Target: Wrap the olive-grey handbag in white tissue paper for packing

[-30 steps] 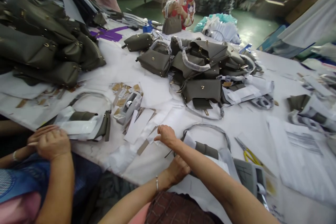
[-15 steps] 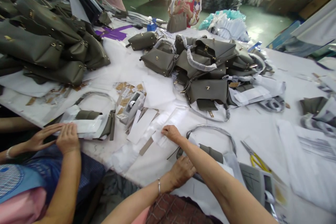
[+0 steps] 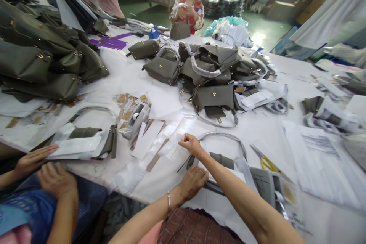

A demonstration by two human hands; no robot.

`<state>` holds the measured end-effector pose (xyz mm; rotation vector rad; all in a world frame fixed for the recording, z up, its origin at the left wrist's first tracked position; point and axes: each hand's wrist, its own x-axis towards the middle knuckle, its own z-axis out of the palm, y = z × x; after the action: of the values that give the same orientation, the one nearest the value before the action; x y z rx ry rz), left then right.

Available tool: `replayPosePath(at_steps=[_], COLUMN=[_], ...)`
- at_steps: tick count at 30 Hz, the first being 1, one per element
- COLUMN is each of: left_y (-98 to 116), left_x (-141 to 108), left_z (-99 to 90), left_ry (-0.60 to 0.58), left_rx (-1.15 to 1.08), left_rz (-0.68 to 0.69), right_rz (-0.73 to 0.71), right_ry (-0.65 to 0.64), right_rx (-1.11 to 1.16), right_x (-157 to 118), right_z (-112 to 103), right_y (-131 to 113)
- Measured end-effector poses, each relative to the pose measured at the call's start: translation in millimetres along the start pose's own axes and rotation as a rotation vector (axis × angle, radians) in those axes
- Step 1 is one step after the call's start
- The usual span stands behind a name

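A dark olive handbag (image 3: 223, 161) with a wrapped handle (image 3: 228, 135) lies in front of me, partly hidden by my right forearm. White packing paper shows around its flap. My left hand (image 3: 193, 183), with a bracelet at the wrist, has its fingers curled over the bag's near left edge. Crossing over it, my right hand (image 3: 191, 145) is closed in a pinch on the corner of a thin translucent white sheet (image 3: 179, 137). That corner lifts from a loose pile of similar sheets (image 3: 171, 151) left of the bag.
White cards (image 3: 148, 139) and a grey tape dispenser (image 3: 134, 120) lie left. Yellow-handled pliers (image 3: 267, 163) and another dispenser (image 3: 264, 185) are right. Handbags (image 3: 213, 97) are heaped ahead, more (image 3: 48, 57) far left. A co-worker's hands (image 3: 54, 179) are beside another bag (image 3: 85, 133).
The view has swung slightly right. My right hand now raises a sheet corner from the pile; my left hand stays at the bag. The neighbour's right hand has drawn back from their bag.
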<state>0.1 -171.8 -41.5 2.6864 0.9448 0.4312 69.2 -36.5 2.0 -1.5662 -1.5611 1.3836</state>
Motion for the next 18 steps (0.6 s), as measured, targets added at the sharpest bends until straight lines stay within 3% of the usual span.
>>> replayPosePath(at_steps=[4,8,13,15,18], left_y=[-6,-10,-14,-15,-14], left_x=[1,3,5,6,8], left_z=[-0.3,0.4,-3.0,-6.1,-11.3], left_ry=[0.034,0.044,0.036,0.044,0.040], left_rx=[0.036,-0.012,0.039,0.072,0.098], left_rz=[0.070,0.054,0.097,0.110,0.115], right_rz=[0.026,0.170,0.366,0.349,0.387], right_ry=[0.051,-0.099,-0.368,-0.399,-0.471], right_rx=[0.234,0.353,0.044,-0.122,-0.248], right_x=[-57,-143,-243,-264,-273], right_z=[-33,-65,-82,-81,-75], right_y=[-5,0,25,32,32])
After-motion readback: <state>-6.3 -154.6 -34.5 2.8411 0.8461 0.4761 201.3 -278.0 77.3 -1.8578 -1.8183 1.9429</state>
